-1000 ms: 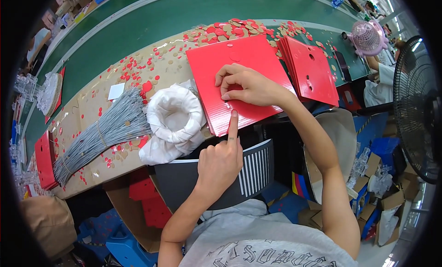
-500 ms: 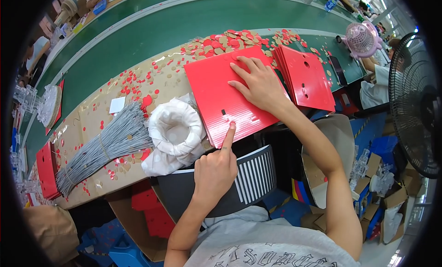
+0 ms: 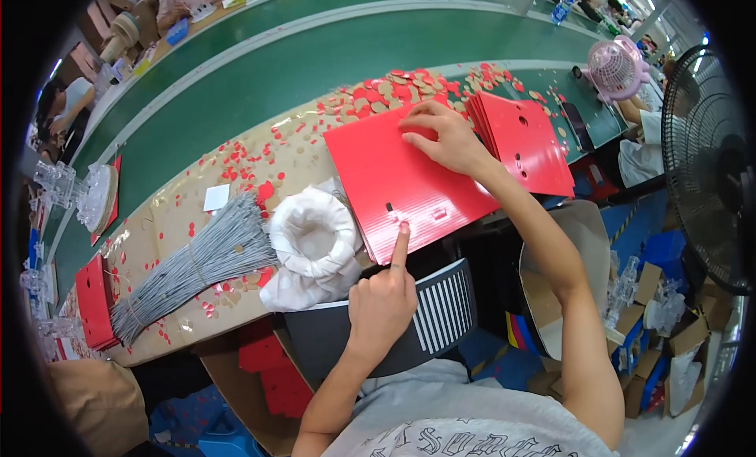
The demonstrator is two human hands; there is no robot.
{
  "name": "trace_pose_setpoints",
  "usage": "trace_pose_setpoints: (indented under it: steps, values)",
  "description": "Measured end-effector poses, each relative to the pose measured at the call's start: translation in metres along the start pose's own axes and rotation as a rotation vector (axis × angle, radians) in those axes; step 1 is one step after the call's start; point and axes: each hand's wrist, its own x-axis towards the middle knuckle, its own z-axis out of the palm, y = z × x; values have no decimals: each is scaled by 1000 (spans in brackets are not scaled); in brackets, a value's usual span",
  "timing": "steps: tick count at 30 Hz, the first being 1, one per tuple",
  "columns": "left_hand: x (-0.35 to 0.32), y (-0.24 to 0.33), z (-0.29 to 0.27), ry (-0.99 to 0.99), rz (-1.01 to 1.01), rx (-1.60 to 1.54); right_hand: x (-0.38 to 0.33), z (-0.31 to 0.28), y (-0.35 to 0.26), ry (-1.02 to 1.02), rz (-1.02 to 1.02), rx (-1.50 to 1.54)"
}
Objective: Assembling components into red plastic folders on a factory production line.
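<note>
Red sheet stack (image 3: 370, 159) at near edge of desk (image 3: 161, 221), right of white cloth bundle (image 3: 293, 290). Left hand (image 3: 382, 306): index on sheet, grip cannot tell. Right hand (image 3: 455, 144): thumb and fingers apart, far side.

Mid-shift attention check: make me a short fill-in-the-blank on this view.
1. The left hand touches a sheet coloured ____.
2. The bundle of grey strands lies to the ____ of the white bag.
3. The small fan near the large black fan is coloured ____.
Missing words: red; left; pink.
</note>
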Motion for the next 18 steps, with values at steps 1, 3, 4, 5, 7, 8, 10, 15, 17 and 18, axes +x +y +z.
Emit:
trace_pose_setpoints:
  steps: [1, 3, 4, 5, 7, 8, 10, 15, 17, 18]
  values:
    - [-2, 2, 2, -7, 36, 29, 1, 3, 4, 122, -42, -76]
    - [-1, 6, -2, -7, 36, 64, 9, 3, 10, 139, -73, -257]
    - [-1, 8, -5, -23, 50, 92, 17, 5, 12, 86, -81, -260]
    - [-2, 9, -8, -47, 49, 106, 23, 8, 13, 33, -87, -262]
    - [-2, 9, -6, -39, 49, 121, 35, 4, 10, -60, -19, -189]
    - [-2, 9, -4, -40, 45, 132, 36, -2, 12, -83, -32, -164]
    - [-3, 13, 0, -37, 53, 183, 39, -13, 7, -112, -8, -89]
    - [-5, 9, 1, -30, 47, 165, 45, -24, -10, 57, -151, -174]
    - [-5, 10, 1, -25, 47, 168, 43, -27, -19, 159, -224, -171]
    - [-5, 10, 1, -14, 62, 170, 41, -31, -23, 136, -174, -195]
